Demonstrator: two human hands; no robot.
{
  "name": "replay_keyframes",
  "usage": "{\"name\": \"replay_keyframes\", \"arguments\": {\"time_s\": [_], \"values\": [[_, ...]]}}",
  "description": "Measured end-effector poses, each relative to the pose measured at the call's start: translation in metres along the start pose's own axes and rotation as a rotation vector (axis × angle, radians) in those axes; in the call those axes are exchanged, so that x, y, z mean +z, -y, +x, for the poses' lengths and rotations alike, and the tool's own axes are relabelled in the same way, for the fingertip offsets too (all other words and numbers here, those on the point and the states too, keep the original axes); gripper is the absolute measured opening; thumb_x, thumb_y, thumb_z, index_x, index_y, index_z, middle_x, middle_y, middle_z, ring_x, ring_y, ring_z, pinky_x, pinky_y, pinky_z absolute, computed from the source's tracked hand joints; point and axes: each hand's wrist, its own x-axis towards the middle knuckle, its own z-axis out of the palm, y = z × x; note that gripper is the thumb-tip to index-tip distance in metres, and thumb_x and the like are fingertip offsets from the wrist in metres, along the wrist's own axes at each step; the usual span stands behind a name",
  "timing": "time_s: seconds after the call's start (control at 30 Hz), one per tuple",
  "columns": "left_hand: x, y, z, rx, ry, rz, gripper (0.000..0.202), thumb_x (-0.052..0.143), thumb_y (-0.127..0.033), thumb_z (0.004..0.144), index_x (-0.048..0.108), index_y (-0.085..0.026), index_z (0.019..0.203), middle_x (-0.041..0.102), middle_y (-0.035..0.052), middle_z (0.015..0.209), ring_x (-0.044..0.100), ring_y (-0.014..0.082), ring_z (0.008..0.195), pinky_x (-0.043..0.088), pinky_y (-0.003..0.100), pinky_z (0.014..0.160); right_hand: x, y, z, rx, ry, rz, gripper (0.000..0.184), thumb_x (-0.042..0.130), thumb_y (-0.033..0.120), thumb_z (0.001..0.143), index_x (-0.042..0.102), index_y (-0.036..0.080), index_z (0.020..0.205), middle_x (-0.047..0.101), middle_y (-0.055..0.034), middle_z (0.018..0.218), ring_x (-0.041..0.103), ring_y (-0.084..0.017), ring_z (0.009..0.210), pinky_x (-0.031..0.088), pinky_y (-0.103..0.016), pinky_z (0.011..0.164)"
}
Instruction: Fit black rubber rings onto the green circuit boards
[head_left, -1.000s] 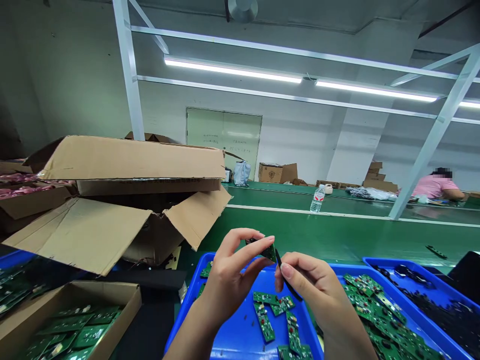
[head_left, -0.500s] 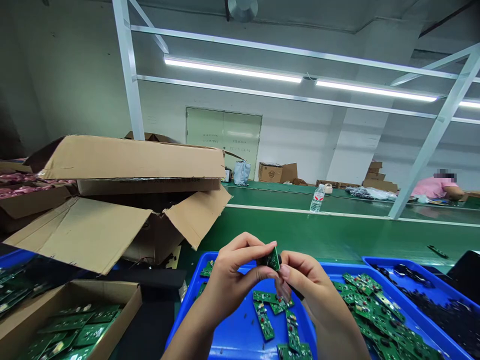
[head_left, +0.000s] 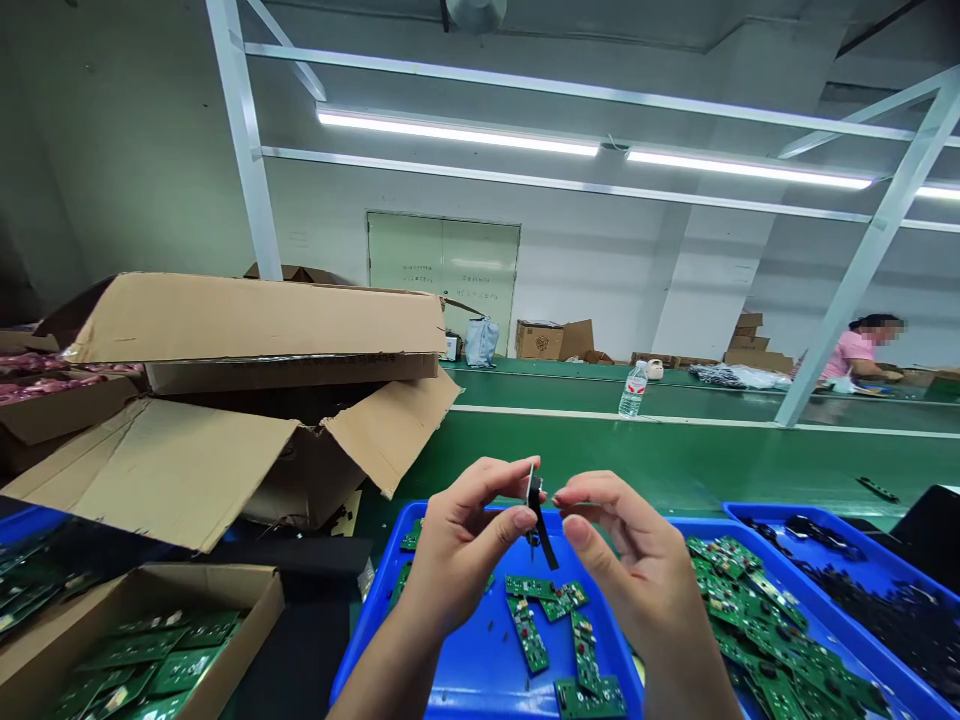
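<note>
My left hand (head_left: 461,540) pinches a small green circuit board (head_left: 534,495) between thumb and fingers, and the board stands edge-on to me. A black strip (head_left: 543,535) hangs down from it. My right hand (head_left: 622,560) sits just to the right of the board, fingers apart, holding nothing. Below both hands lies a blue plastic tray (head_left: 465,680) with several green circuit boards (head_left: 527,633) scattered on its floor.
A second blue tray (head_left: 765,625) holds piled boards, and a third (head_left: 877,590) holds black parts. Open cardboard boxes (head_left: 225,430) fill the left side, one (head_left: 150,640) holding green boards. Beyond is a green bench (head_left: 600,450) with a water bottle (head_left: 634,390); a co-worker (head_left: 855,355) sits far right.
My right hand has let go and moved to the right of the board. The board has turned edge-on, with the black strip now showing below it. The view has tilted slightly.
</note>
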Motion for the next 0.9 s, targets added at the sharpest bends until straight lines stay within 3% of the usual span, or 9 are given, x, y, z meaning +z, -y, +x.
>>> {"name": "replay_keyframes", "arguments": {"time_s": [0.1, 0.27, 0.4, 0.57, 0.9], "values": [[0.000, 0.004, 0.001, 0.005, 0.012, -0.025, 0.029, 0.079, -0.033, 0.076, 0.076, -0.025, 0.104, 0.069, 0.0082, 0.099, 0.065, 0.0198, 0.092, 0.055, 0.026, 0.080, 0.007, 0.003, -0.001, -0.125, -0.040, -0.102, 0.005, 0.064, 0.026, 0.088, 0.067, 0.023, 0.090, 0.065, -0.0056, 0.094, 0.064, -0.019, 0.089, 0.056, -0.029, 0.075], [0.000, 0.008, 0.003, -0.039, 0.008, -0.127, 0.028, 0.081, -0.035, 0.075, 0.077, -0.027, 0.101, 0.071, 0.0068, 0.100, 0.063, 0.0186, 0.095, 0.051, 0.024, 0.085, 0.016, 0.008, -0.002, -0.184, -0.059, -0.168, 0.008, 0.062, 0.019, 0.088, 0.064, 0.024, 0.094, 0.063, -0.0044, 0.099, 0.064, -0.018, 0.094, 0.055, -0.030, 0.081], [0.005, 0.004, 0.004, -0.231, -0.028, -0.332, 0.032, 0.086, -0.036, 0.067, 0.078, -0.027, 0.096, 0.074, 0.0063, 0.095, 0.064, 0.0168, 0.087, 0.053, 0.022, 0.077, 0.019, 0.010, -0.003, -0.216, -0.092, -0.258, 0.017, 0.062, 0.017, 0.088, 0.065, 0.024, 0.104, 0.063, -0.0057, 0.106, 0.064, -0.019, 0.100, 0.055, -0.031, 0.085], [0.010, 0.000, 0.004, -0.404, -0.022, -0.506, 0.035, 0.089, -0.035, 0.063, 0.078, -0.026, 0.095, 0.074, 0.0054, 0.097, 0.066, 0.0129, 0.079, 0.054, 0.017, 0.067, 0.022, 0.012, -0.002, -0.315, -0.191, -0.348, 0.015, 0.059, 0.011, 0.088, 0.068, 0.021, 0.095, 0.064, -0.0063, 0.099, 0.065, -0.017, 0.094, 0.056, -0.029, 0.080], [0.011, 0.007, 0.007, -0.412, -0.052, -0.457, 0.034, 0.089, -0.032, 0.063, 0.078, -0.025, 0.095, 0.074, 0.0051, 0.098, 0.067, 0.0124, 0.079, 0.055, 0.018, 0.071, 0.023, 0.010, 0.003, -0.290, -0.203, -0.413, 0.014, 0.058, 0.013, 0.088, 0.067, 0.020, 0.096, 0.066, -0.0076, 0.097, 0.066, -0.018, 0.090, 0.058, -0.031, 0.077]]}}
